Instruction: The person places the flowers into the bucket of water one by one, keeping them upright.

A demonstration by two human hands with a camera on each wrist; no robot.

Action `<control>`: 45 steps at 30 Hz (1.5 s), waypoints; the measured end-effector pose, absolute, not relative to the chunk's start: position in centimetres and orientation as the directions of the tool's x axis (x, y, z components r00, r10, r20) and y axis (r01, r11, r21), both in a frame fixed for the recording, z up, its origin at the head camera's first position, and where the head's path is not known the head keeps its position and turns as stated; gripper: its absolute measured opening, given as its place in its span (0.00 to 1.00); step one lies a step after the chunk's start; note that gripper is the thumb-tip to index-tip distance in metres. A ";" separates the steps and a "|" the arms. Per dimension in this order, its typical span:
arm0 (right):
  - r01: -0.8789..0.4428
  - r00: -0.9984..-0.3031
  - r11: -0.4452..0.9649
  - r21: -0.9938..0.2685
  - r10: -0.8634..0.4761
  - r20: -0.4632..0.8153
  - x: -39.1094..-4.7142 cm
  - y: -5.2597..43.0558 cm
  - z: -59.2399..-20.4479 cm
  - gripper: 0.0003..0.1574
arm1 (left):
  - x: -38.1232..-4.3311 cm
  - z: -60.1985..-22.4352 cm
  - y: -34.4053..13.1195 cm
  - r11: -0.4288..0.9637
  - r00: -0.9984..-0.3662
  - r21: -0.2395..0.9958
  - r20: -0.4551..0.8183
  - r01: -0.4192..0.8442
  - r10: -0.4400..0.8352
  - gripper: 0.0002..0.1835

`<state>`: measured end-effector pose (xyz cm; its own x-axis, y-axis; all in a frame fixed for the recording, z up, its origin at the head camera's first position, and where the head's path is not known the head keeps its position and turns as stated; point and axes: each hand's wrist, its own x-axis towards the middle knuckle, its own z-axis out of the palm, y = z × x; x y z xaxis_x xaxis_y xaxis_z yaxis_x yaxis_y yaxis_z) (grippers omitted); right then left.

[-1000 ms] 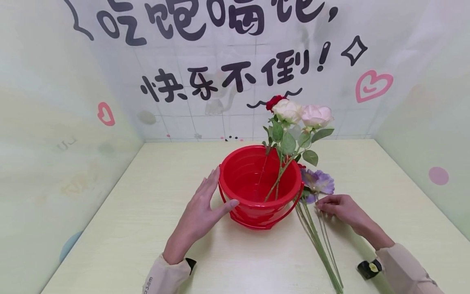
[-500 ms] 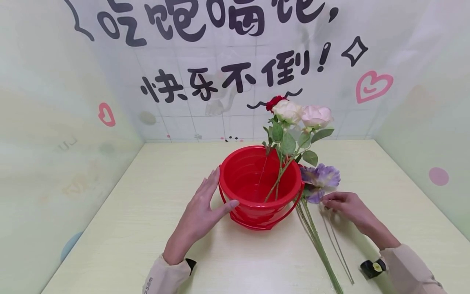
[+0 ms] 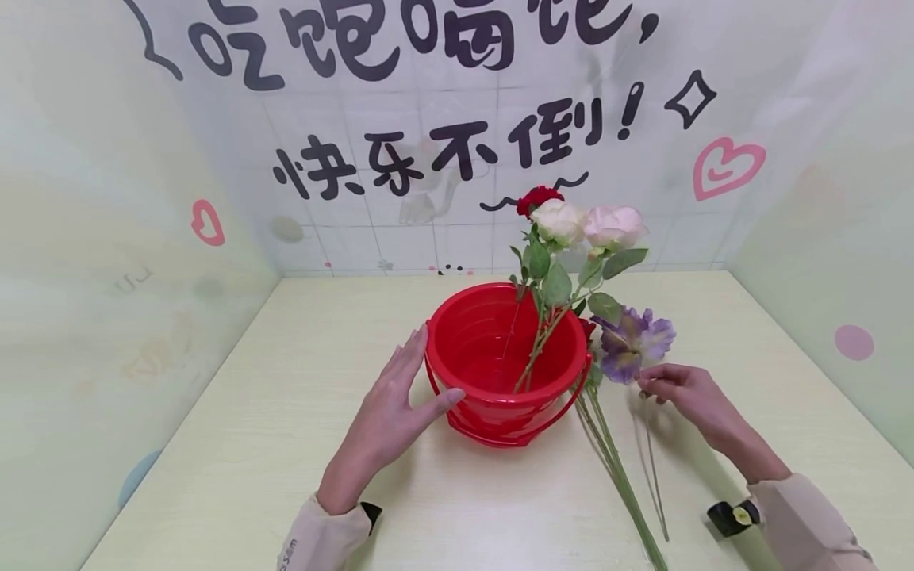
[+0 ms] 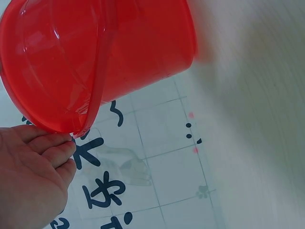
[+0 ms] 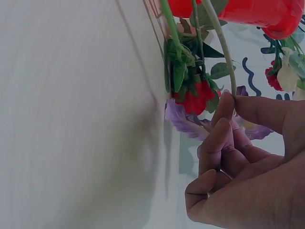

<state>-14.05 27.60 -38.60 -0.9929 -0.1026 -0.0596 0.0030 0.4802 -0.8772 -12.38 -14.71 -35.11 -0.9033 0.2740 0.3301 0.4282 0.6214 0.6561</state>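
A red bucket (image 3: 489, 414) stands mid-table in the head view. Against its left rim my left hand (image 3: 389, 416) rests with straight fingers, thumb at the front of the rim; the left wrist view has its fingertips (image 4: 57, 140) right at the rim. To the right of the bucket, my right hand (image 3: 696, 400) pinches the thin stem (image 5: 224, 45) of a purple iris (image 3: 638, 346) between thumb and forefinger, just below the bloom. Inside the bucket lean a red carnation (image 3: 539, 200), a white rose (image 3: 560, 223) and a pink rose (image 3: 616, 228).
Several green stems (image 3: 617, 476) lie on the table right of the bucket, with a red bloom (image 5: 198, 98) at their far end. A printed sheet (image 3: 343, 246) backs the table (image 3: 343, 333), and pale walls rise at both sides.
My right hand has lifted the iris up and to the right, away from the lying stems. The blooms in the bucket have shifted slightly. My left hand stays at the rim.
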 end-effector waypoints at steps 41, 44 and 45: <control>-0.257 -0.966 0.015 -0.966 0.027 0.257 -13.2 28.0 -34.1 0.13 | -12.2 -35.2 -14.9 0.621 -0.903 0.655 0.327 0.430 0.280 0.51; -0.282 -0.959 -0.025 -0.959 0.029 0.281 -13.2 27.6 -33.5 0.13 | -12.2 -35.2 -14.9 0.622 -0.905 0.658 0.322 0.424 0.277 0.51; -0.289 -0.957 -0.036 -0.957 0.032 0.288 -13.1 27.4 -33.3 0.13 | -12.2 -35.2 -14.9 0.621 -0.906 0.660 0.319 0.422 0.276 0.51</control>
<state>-13.15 27.44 -33.31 -0.9572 0.0322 0.2878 -0.2888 -0.0359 -0.9567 -12.21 -14.90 -35.16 -0.9065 0.2764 0.3192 0.4219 0.6215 0.6601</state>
